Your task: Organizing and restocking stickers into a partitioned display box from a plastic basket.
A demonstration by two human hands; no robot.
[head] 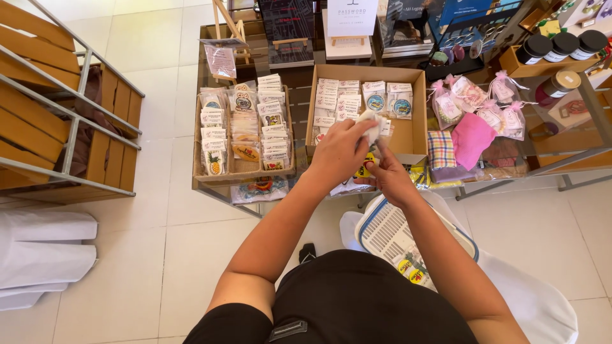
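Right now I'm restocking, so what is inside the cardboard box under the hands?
The cardboard box holds rows of small packaged stickers. The left hand and right hand cover its front part, so that stays unseen.

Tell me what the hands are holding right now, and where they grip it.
The left hand pinches a small white packet at its lower left edge, over the cardboard box. The right hand touches it from below; its grip is unclear.
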